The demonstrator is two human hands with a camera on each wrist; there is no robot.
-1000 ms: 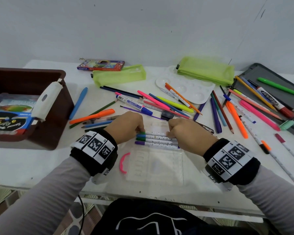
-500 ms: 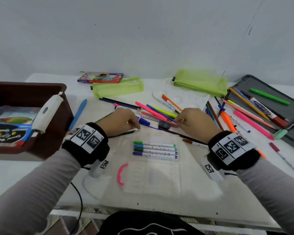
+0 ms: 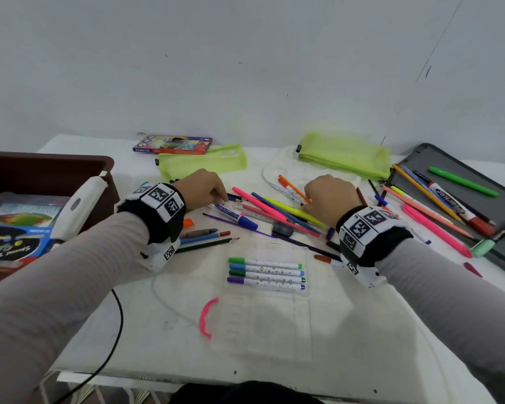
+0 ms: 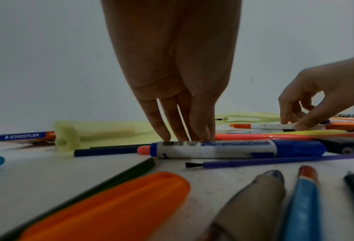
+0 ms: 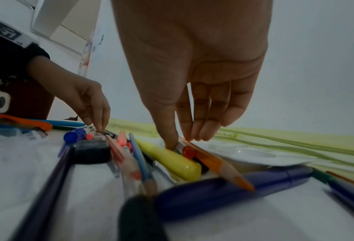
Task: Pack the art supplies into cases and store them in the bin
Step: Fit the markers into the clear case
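Four capped markers [image 3: 267,274] lie side by side in the clear case [image 3: 263,304] nearest the table [image 3: 164,325] edge. Beyond it, the left hand [image 3: 200,189] sets its fingertips [image 4: 200,137] on the blue-capped marker [image 4: 233,149]; the right hand [image 3: 330,196] pinches a white pen with an orange cap [image 4: 275,126]. The brown bin [image 3: 41,170] stands at far left.

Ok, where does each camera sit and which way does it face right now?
Head: on the head, looking forward and down at the table; shows both sleeves and wrist bands.
Left wrist: low over the table, looking along the left hand towards the wall.
Right wrist: low, looking along the right hand at the pens.
Shared: both wrist views show the blue marker and the other hand.
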